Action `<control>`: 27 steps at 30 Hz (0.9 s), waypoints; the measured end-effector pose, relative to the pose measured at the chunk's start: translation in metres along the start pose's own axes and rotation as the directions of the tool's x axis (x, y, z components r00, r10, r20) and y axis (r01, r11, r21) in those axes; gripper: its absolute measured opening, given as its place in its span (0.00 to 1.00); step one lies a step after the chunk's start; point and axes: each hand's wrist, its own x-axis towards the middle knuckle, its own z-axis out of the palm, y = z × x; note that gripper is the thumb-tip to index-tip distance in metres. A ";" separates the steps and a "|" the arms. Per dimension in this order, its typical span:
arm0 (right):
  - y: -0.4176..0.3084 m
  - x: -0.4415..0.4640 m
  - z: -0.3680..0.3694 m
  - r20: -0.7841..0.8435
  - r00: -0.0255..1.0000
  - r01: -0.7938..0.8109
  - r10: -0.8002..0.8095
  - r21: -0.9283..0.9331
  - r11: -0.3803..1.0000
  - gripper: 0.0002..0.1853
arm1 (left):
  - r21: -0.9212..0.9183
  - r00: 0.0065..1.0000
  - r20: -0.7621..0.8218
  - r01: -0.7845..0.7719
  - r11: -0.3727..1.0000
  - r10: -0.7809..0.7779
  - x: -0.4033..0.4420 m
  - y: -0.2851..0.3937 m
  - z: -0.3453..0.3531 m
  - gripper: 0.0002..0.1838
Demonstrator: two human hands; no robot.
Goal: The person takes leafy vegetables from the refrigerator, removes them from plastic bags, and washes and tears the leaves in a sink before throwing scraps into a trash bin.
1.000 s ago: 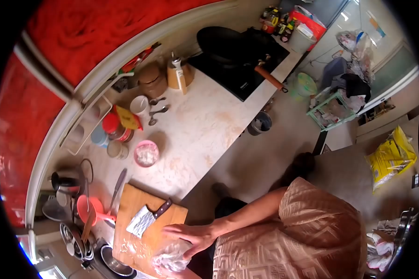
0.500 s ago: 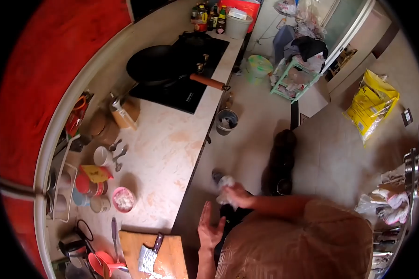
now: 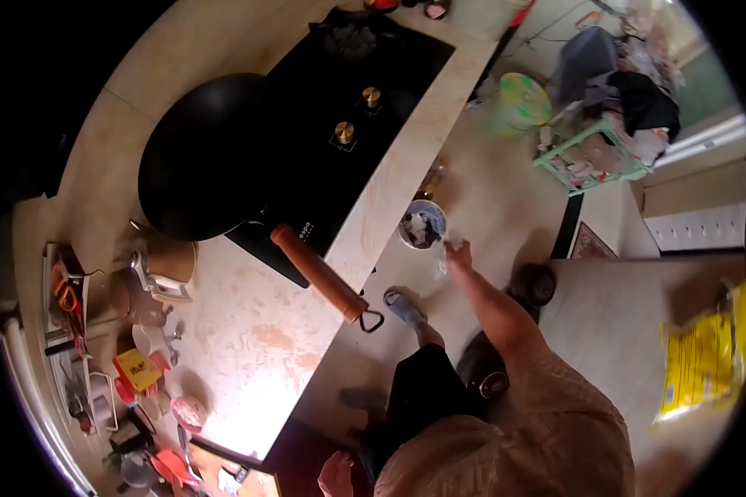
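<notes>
My right hand (image 3: pixel 458 255) is stretched out low over the floor, closed on a crumpled, see-through plastic bag (image 3: pixel 441 267). It is just to the right of a small trash bin (image 3: pixel 423 224) that has white scraps inside. My left hand (image 3: pixel 336 475) hangs at the bottom of the view beside my dark trousers, below the counter's edge. Its fingers look loosely apart and nothing shows in them, though part of the hand is cut off.
A black wok (image 3: pixel 203 157) sits on the black stove (image 3: pixel 352 108), its wooden handle (image 3: pixel 319 273) jutting past the counter (image 3: pixel 257 356). A green rack (image 3: pixel 593 157), a lidded bucket (image 3: pixel 524 101), brown jars (image 3: pixel 482 364) and a yellow bag (image 3: pixel 704 364) stand around the floor area.
I have moved forward toward the stove. My right hand has carried the crumpled plastic bag from near my body out to the trash bin. My left hand has dropped lower in view.
</notes>
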 end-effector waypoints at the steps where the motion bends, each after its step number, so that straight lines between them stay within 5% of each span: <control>1: -0.017 0.013 0.002 0.066 0.997 -0.030 0.032 -0.036 0.999 0.37 | -0.071 1.000 0.031 -0.006 0.997 0.008 -0.008 0.009 0.008 0.18; 5: -0.016 0.074 0.029 -0.027 0.995 0.085 -0.094 -0.242 0.967 0.51 | 0.115 0.997 -0.019 -0.077 0.990 0.079 -0.017 0.037 0.034 0.17; 7: -0.017 0.091 0.039 0.090 0.996 0.013 0.017 -0.318 0.948 0.52 | 0.106 0.999 -0.044 -0.017 0.994 0.022 -0.020 0.048 0.044 0.16; 9: 0.008 0.103 0.049 0.226 0.964 0.160 -0.142 -0.066 0.985 0.45 | 0.073 0.997 -0.080 0.021 0.997 -0.015 -0.022 0.047 0.050 0.16; 11: 0.027 0.101 0.051 0.376 0.888 0.290 -0.267 -0.004 0.957 0.40 | 0.076 0.993 -0.113 0.024 0.997 -0.015 -0.021 0.033 0.058 0.14; 13: 0.006 0.055 0.025 0.589 0.798 0.131 -0.129 0.039 0.991 0.31 | -0.090 0.982 -0.173 0.066 0.994 -0.081 -0.021 0.016 0.073 0.14; 14: -0.035 -0.006 -0.001 0.550 0.832 0.107 -0.075 -0.027 0.994 0.25 | -0.218 0.973 -0.194 0.080 0.973 -0.124 -0.019 0.016 0.077 0.13; 15: -0.015 -0.009 -0.002 0.691 0.716 0.182 -0.096 -0.051 0.982 0.19 | -0.235 0.969 -0.193 0.105 0.966 -0.152 -0.020 0.031 0.081 0.15; 16: 0.002 -0.015 -0.002 0.738 0.673 0.152 0.051 -0.206 0.967 0.16 | -0.141 0.958 -0.250 0.107 0.984 -0.140 -0.018 0.012 0.082 0.17; 19: 0.003 -0.064 -0.008 0.776 0.508 0.261 0.373 -0.552 0.792 0.15 | -0.284 0.918 -0.346 0.093 0.954 -0.192 -0.009 -0.021 0.091 0.18; 25: 0.000 -0.160 0.036 0.822 0.416 0.644 0.390 -0.568 0.511 0.15 | -0.624 0.883 -0.407 -0.080 0.777 -0.236 0.040 -0.118 0.144 0.16; 27: 0.005 -0.198 0.058 0.838 0.411 0.695 0.358 -0.542 0.473 0.13 | -0.646 0.867 -0.350 0.051 0.762 -0.355 0.044 -0.139 0.154 0.15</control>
